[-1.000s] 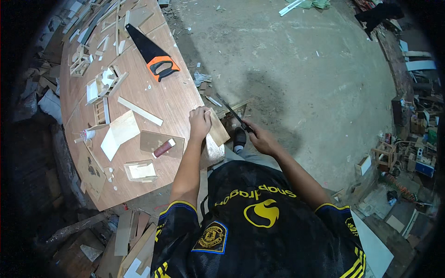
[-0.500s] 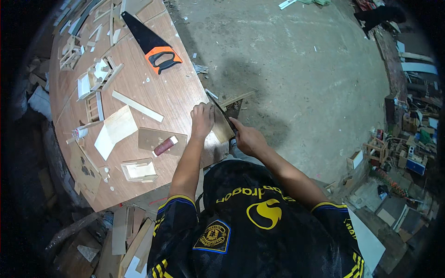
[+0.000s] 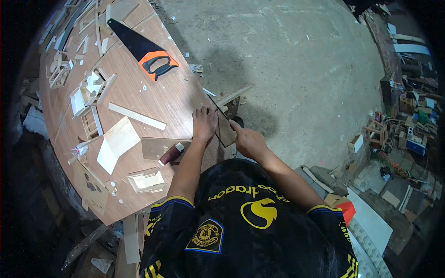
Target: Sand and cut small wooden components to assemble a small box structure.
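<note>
A thin brown wooden board [image 3: 225, 133] with a dark long edge sits at the right edge of the wooden table [image 3: 178, 109], tilted over the floor side. My left hand [image 3: 205, 124] lies on the table edge, touching the board's near-left side, with its fingers stretched forward and slightly bent. My right hand [image 3: 251, 142] closes on the board's outer edge, its thumb side uppermost; the other fingers are hidden beneath. Next to my left forearm, a dark red bottle with a white cap [image 3: 171, 154] rests on a flat brown panel [image 3: 155, 147].
A handsaw with an orange and black handle [image 3: 157, 64] lies at the far part of the table. Left of my hands are a wooden strip [image 3: 137, 116], pale sheets [image 3: 121, 134], a small shallow box [image 3: 147, 180] and little wooden models [image 3: 92, 90]. Scrap wood [image 3: 234, 96] lies below the table edge.
The board has tilted further, so its face looks darker now. My hands remain at the board. The whole view has turned slightly, shifting the table's things in the picture.
</note>
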